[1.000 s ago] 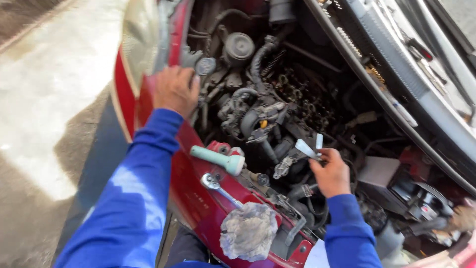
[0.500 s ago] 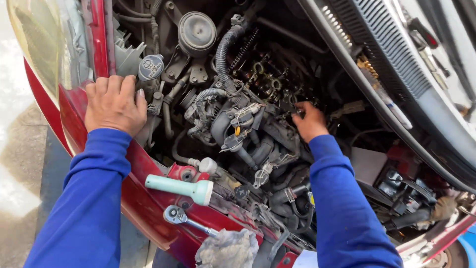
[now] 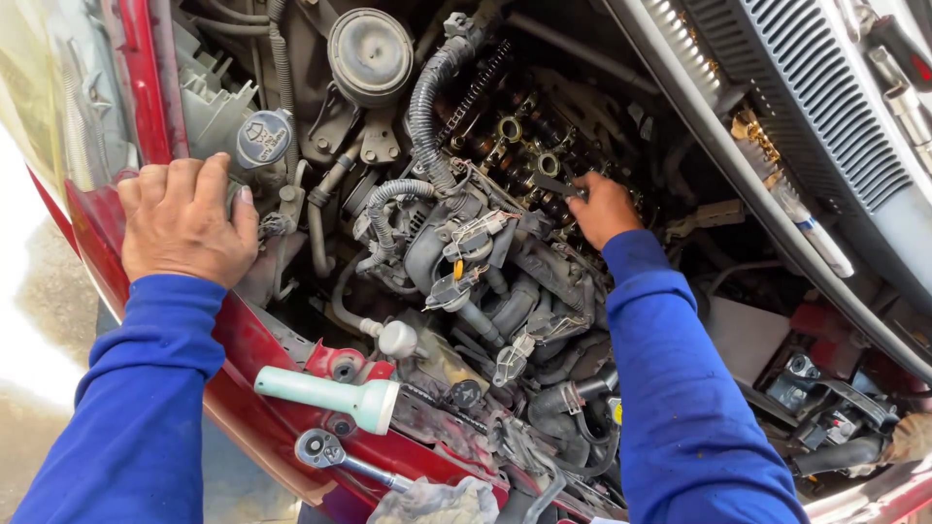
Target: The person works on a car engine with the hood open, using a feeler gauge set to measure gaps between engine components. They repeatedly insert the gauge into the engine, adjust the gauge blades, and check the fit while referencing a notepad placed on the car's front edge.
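- My left hand (image 3: 186,221) lies flat and spread, palm down, on the red edge of the engine bay (image 3: 97,228) at the left; it grips nothing, and its fingertips reach toward a grey round filler cap (image 3: 264,137) just beyond them.
- My right hand (image 3: 604,207) is deep in the bay, to the right of centre, fingers curled around a small dark tool (image 3: 555,184) whose tip points left onto the exposed cylinder head (image 3: 524,146), among its round metal openings. How firmly the fingers close I cannot tell, since the hand covers most of the tool.
- Both my sleeves are blue.
- Between the hands, ribbed black hoses (image 3: 423,107) curve over grey engine parts and connectors.
- Farther off, near the top, sits a round grey canister lid (image 3: 370,50).
- Near me, on the red front panel, a pale green handle (image 3: 325,393) lies on its side, with a chrome ratchet (image 3: 335,456) just nearer and a crumpled grey rag (image 3: 437,503) to its right.
- At the far right runs the slatted grille below the windscreen (image 3: 796,87).
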